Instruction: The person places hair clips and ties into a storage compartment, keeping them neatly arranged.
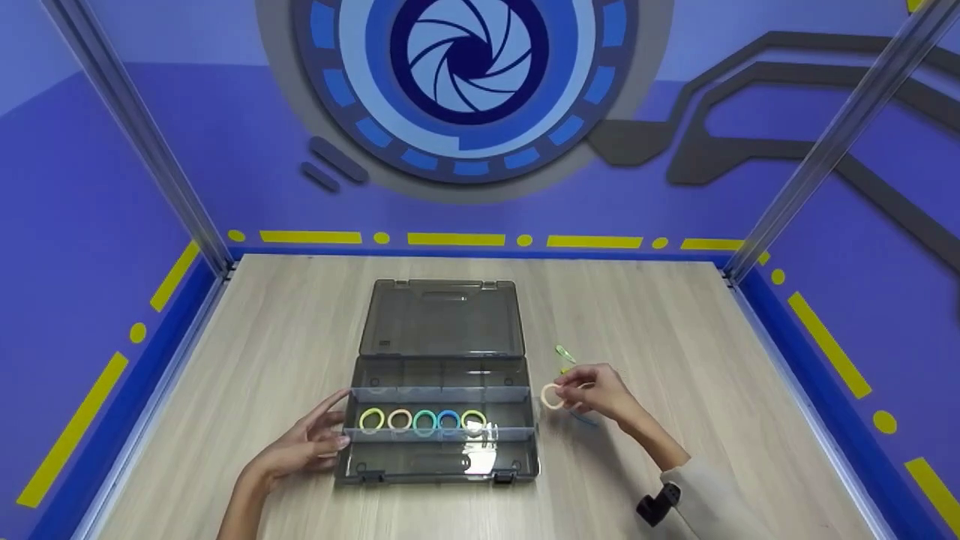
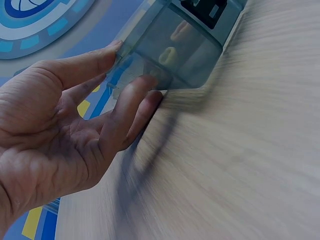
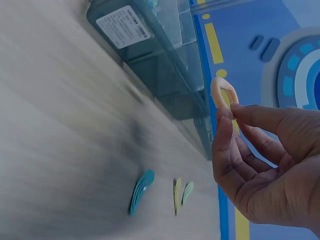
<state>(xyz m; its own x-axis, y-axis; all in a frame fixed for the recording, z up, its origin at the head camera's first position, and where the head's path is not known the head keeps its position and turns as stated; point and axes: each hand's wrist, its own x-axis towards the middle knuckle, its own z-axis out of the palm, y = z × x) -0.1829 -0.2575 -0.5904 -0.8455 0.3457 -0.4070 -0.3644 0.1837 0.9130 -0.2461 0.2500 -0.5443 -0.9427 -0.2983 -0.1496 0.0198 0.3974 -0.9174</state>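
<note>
A translucent grey organizer box (image 1: 435, 465) lies on the table with its lid (image 1: 442, 319) flipped back. Several coloured rings, among them a teal ring (image 1: 424, 423) and a blue ring (image 1: 448, 421), stand in a row in its middle compartment. My left hand (image 1: 296, 446) rests its fairly straight fingers against the box's left side; the left wrist view shows the fingertips at the wall. To the right of the box, my right hand (image 1: 596, 391) pinches a peach ring (image 3: 222, 90) between thumb and fingertips, raised above the table.
On the table near my right hand lie a teal clip-like piece (image 3: 141, 190), a yellow one (image 3: 177, 195) and a light green one (image 3: 188, 192). Clear dividers (image 1: 442, 393) split the box lengthwise. Blue printed walls (image 1: 480, 214) enclose the table.
</note>
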